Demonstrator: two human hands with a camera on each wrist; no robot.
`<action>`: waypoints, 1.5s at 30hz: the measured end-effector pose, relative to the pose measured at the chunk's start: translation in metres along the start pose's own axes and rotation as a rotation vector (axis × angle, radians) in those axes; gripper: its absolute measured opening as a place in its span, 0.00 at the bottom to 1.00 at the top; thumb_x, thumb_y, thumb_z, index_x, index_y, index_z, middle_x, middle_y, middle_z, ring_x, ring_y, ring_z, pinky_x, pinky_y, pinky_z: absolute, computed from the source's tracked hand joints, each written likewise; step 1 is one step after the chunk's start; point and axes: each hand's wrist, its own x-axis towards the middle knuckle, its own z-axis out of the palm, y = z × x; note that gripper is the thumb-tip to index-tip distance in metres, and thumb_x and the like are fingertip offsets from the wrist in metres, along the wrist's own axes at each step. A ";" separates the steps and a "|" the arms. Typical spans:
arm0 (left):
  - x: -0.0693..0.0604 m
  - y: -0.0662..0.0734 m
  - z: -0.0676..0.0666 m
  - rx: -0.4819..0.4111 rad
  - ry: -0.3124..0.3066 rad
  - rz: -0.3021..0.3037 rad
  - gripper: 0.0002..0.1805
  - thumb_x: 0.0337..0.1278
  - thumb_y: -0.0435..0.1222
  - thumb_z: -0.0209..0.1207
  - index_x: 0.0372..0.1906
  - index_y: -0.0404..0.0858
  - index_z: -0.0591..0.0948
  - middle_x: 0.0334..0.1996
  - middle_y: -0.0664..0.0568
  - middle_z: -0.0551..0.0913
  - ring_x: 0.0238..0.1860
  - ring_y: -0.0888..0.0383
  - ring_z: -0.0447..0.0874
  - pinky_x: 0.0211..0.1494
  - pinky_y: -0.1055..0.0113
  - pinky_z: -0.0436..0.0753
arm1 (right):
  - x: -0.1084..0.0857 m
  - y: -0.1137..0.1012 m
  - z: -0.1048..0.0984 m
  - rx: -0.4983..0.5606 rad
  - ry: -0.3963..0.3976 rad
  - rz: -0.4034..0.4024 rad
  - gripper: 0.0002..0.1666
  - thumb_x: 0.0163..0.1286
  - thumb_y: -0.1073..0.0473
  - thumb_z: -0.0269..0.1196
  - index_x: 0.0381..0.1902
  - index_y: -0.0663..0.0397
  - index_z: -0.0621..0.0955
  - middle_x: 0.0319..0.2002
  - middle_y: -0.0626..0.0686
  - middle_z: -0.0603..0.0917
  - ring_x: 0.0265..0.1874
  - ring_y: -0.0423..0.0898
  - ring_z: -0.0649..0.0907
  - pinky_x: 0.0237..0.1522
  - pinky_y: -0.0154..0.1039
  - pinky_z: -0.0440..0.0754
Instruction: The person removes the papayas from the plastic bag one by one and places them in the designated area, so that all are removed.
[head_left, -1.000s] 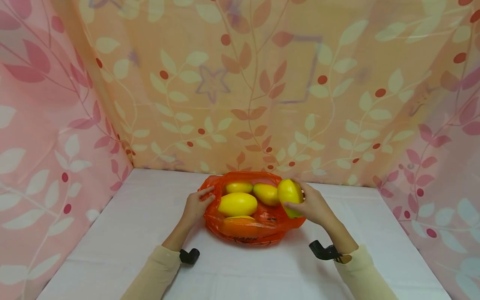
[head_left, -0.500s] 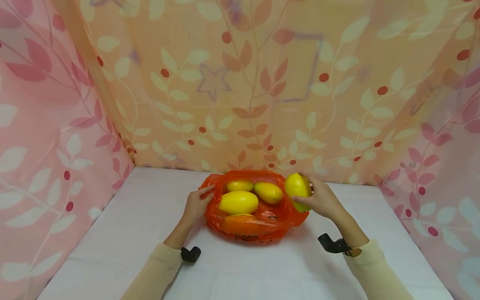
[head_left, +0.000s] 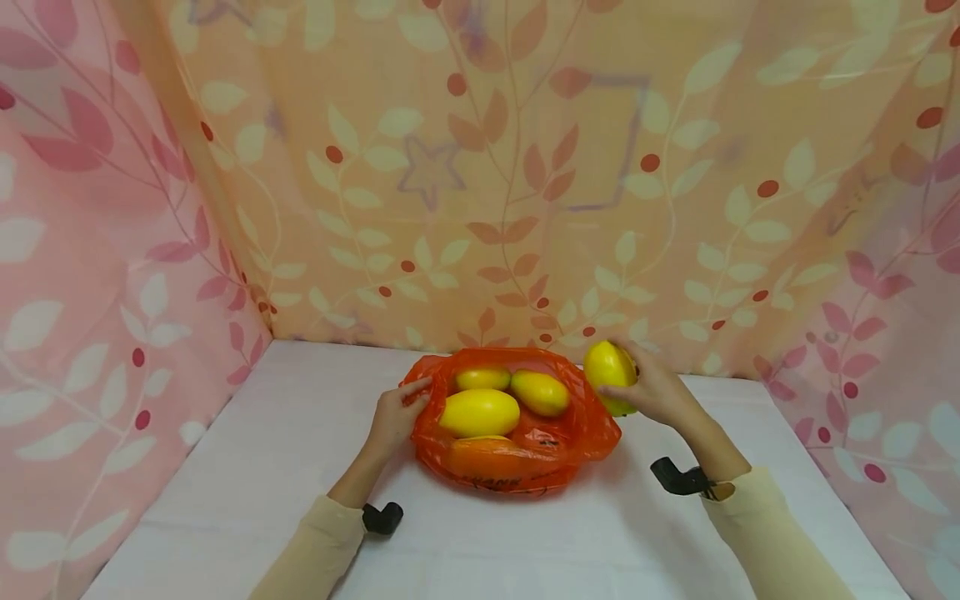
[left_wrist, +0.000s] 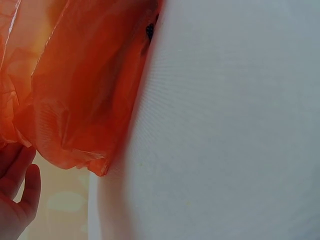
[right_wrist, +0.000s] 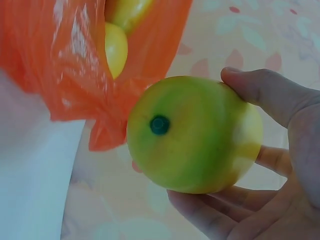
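Right hand (head_left: 662, 390) has a mango (head_left: 609, 367) gripped thumb-against-fingers, prob so it won't slip, beside the plastic bag (head_left: 538, 440) near the table (head_left: 225, 475)'s back edge, while the left hand (head_left: 392, 417)'s relaxed fingers touch the bag, likely steadying it.

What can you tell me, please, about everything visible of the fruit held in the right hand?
The fruit is rounded and somewhat elongated, mostly yellow, shading to green around one end, where a dark round spot sits. Its skin looks smooth and slightly glossy; its material cannot be told. The head view shows it tilted, just outside the opening of the orange bag, at the bag's right end. The right hand grips it between thumb and fingers. Whether it touches the bag is unclear.
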 end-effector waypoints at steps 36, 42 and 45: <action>-0.001 0.001 -0.002 -0.044 -0.011 -0.005 0.20 0.64 0.31 0.58 0.60 0.33 0.79 0.60 0.39 0.79 0.67 0.43 0.71 0.68 0.50 0.73 | 0.029 0.061 -0.011 -0.078 -0.021 0.108 0.49 0.61 0.52 0.68 0.72 0.61 0.58 0.62 0.70 0.69 0.52 0.67 0.75 0.48 0.60 0.83; -0.001 0.000 -0.001 -0.041 -0.015 -0.024 0.20 0.65 0.31 0.58 0.61 0.35 0.79 0.60 0.40 0.79 0.68 0.43 0.71 0.67 0.51 0.74 | 0.034 0.076 -0.003 -0.052 -0.029 0.129 0.48 0.60 0.55 0.69 0.72 0.62 0.59 0.61 0.70 0.69 0.53 0.67 0.74 0.50 0.62 0.82; -0.001 0.000 -0.001 -0.039 -0.009 -0.020 0.20 0.65 0.31 0.57 0.61 0.35 0.79 0.60 0.40 0.79 0.67 0.43 0.71 0.66 0.50 0.74 | 0.037 0.083 0.002 -0.053 -0.045 0.136 0.47 0.60 0.54 0.69 0.72 0.62 0.60 0.61 0.70 0.68 0.53 0.67 0.74 0.51 0.63 0.82</action>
